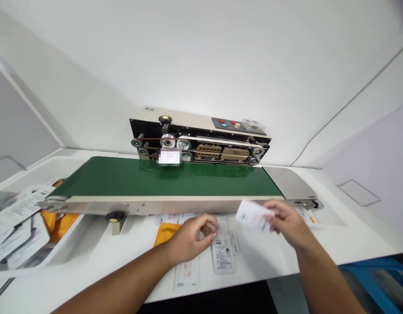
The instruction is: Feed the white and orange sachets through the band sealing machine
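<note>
My right hand pinches a white printed packet by its right end, raised in front of the conveyor's near edge and slightly blurred. To its left, my left hand is curled, thumb and fingertips drawn close together. Its fingertips are at the top of a clear, rounded packet with black print lying on the worktop; whether they grip anything is hidden. Under and behind that hand lie an orange packet and another packet with red print, partly covered.
A band sealing machine with a green conveyor belt stands against the wall. One white packet is at its rollers. A white bin at left holds several packets. A blue stool is at lower right.
</note>
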A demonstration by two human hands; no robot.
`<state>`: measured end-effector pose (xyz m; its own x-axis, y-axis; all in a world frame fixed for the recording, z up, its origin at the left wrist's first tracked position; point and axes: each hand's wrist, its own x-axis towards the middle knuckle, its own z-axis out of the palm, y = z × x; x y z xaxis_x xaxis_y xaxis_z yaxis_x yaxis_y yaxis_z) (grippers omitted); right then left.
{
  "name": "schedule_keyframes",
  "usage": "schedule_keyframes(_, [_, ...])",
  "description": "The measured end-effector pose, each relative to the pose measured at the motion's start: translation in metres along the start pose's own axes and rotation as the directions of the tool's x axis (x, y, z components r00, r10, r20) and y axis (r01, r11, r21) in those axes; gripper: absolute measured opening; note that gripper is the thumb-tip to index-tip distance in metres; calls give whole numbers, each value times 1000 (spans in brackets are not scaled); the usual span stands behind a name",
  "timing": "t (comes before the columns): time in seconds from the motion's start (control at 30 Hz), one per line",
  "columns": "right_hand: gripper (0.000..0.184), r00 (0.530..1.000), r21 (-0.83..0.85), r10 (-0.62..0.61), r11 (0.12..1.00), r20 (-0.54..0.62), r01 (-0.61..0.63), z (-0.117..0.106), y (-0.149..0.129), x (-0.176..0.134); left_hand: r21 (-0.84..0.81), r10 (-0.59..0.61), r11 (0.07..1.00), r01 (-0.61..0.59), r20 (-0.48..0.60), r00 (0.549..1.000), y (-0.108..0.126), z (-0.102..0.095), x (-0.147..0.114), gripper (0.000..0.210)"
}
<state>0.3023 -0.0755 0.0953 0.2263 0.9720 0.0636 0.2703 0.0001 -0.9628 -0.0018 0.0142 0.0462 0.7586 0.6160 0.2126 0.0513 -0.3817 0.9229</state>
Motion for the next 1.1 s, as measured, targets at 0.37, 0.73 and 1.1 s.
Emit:
schedule_keyframes(0.37, [27,839,397,183,917,-513,43,-57,-26,98,30,6,1000,-6,-4,1000,-5,-3,1,21])
schedule_keyframes(0.73, [27,964,364,180,926,-196,-99,-28,-37,113,116,35,993,-36,10,999,-8,-2,0,14])
schedule_keyframes(1.1, [30,741,-611,-612,708,-278,354,34,-23,28,371,250,878,-304,188,950,-7,0,-1,16])
